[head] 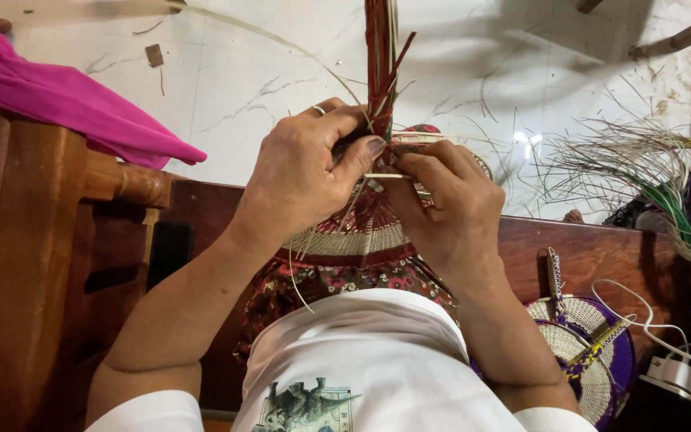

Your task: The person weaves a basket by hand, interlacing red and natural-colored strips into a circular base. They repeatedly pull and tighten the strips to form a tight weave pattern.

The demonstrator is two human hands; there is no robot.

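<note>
Gripping the half-woven red and cream basket (pixel 361 236) on the lap, I am seeing the left hand (pixel 301 180) clamping its fingers around the upright bundle of red strands (pixel 379 64). The right hand (pixel 449 204) is pinching a pale strip (pixel 385 176) against the weave, though its fingertips are partly hidden. A finished purple woven piece (pixel 593 352) is lying to the right.

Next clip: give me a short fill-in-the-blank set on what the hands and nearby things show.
1. Both hands, left hand and right hand, grip a woven ____ piece with red and cream bands.
2. The cloth on the wooden furniture is ____.
3. A ring sits on the ____ hand.
4. The cable is ____.

Missing words: straw; pink; left; white
</note>
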